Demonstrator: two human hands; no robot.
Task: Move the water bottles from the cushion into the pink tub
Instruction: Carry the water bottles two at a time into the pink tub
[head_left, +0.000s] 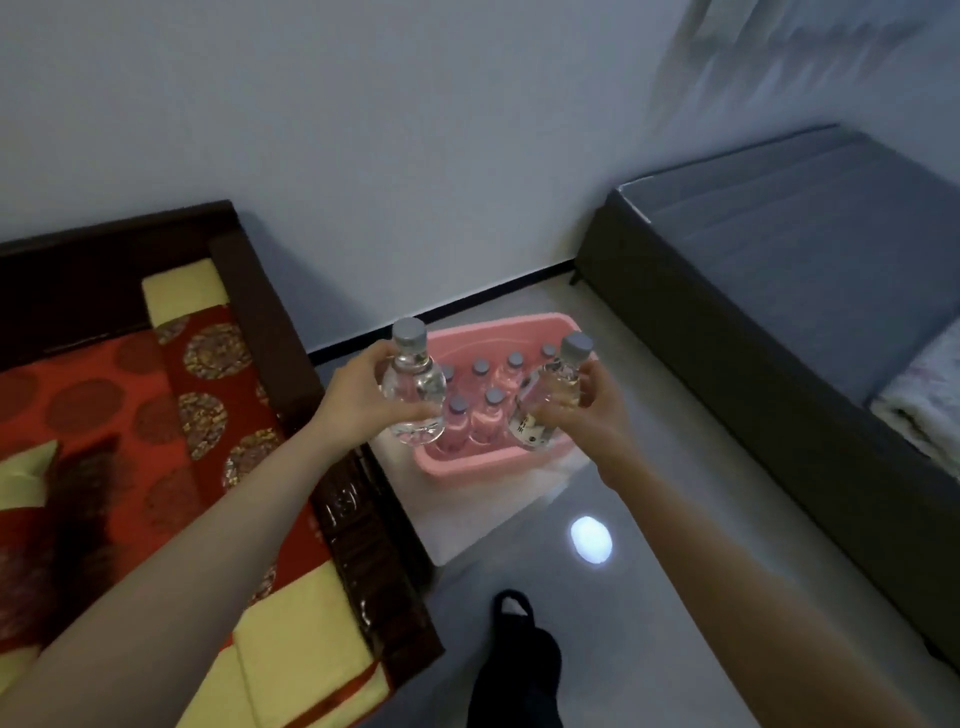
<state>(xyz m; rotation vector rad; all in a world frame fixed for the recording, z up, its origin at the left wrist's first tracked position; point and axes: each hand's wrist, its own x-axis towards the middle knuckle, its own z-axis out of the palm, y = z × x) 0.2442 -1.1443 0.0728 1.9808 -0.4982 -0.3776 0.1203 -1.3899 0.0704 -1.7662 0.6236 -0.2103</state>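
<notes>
my left hand (358, 397) and right hand (592, 410) each grip a water bottle (415, 384) (grey-capped) above the pink tub (467, 462), which holds more bottles.

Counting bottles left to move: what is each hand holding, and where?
Left hand grips one water bottle around its body; right hand grips another likewise.

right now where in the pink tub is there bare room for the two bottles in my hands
The pink plastic tub is crowded through its middle: six grey-capped clear bottles stand there in two rows. Bare pink shows only along the far wall. The near corners are hidden behind the left hand's bottle and the right hand's bottle.
</notes>
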